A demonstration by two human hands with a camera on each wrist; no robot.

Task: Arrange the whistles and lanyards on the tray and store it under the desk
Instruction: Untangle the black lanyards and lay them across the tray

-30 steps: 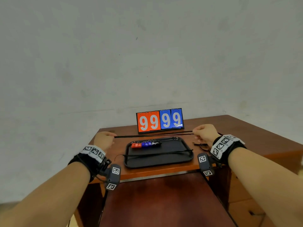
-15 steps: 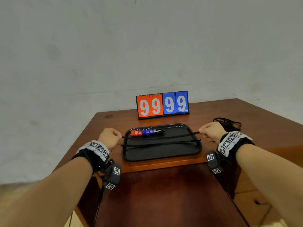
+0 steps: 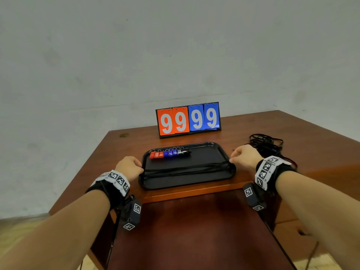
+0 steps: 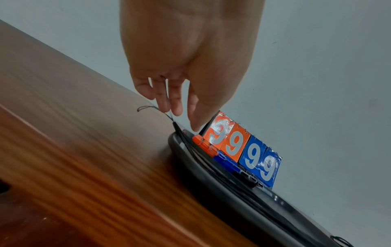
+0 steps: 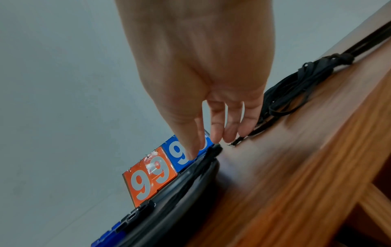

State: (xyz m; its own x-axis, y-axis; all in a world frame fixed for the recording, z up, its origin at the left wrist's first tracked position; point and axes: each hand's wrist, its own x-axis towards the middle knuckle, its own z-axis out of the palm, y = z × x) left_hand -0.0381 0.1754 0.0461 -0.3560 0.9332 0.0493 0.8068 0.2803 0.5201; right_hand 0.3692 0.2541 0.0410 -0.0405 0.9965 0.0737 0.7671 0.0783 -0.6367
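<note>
- Grey plaster wall rises behind a reddish-brown wooden bench carrying a black rectangular plastic tray.
- Left hand sits at the tray's left rim, fingers pointing down; in the left wrist view a thin loop of black cord lanyards is caught between two fingers.
- Right hand is at the right rim, fingers relaxed and straight, not gripping anything.
- Lanyards lie stretched lengthwise across the tray; count unclear.
- One row of small plastic whistles along the far side: red, blue, then grey and black; number unclear.
- One orange-and-blue flip scoreboard reads 9999.
- One tangled pile of black cords lies right of the tray.
</note>
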